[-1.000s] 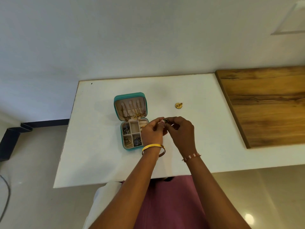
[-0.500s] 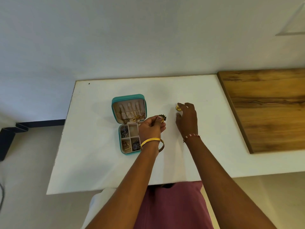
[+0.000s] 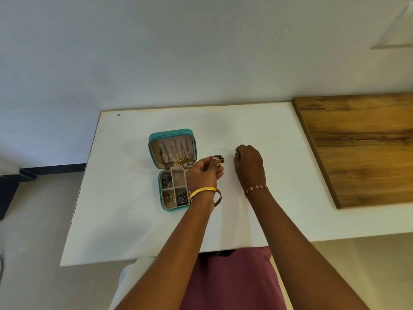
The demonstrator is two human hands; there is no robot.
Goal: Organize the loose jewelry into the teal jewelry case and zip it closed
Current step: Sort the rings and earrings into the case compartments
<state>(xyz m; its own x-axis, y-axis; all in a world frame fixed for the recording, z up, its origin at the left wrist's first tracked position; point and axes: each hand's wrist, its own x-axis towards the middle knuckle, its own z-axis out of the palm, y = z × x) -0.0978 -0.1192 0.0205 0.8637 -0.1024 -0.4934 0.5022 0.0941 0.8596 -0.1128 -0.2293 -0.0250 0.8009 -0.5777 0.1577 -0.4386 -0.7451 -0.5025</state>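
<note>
The teal jewelry case [image 3: 171, 133] lies open on the white table [image 3: 134, 220], its lid raised with gold chains hanging inside and its tray compartments holding dark and gold pieces. My left hand [image 3: 204, 173] hovers over the tray's right edge, pinching a dark-and-gold flower earring [image 3: 219, 159] between thumb and fingers. A little to the right, my right hand [image 3: 249, 163] is closed with its fingers curled over the spot where the small gold piece lay; that piece is hidden under the fingers.
A wooden board [image 3: 362, 148] covers the table's right side. The wall runs just behind the table's far edge. A dark skirting [image 3: 44, 171] shows on the floor at the left.
My hands separated: the right one reached out to the small gold piece on the table and closed over it, while the left one kept the flower earring by the case.
</note>
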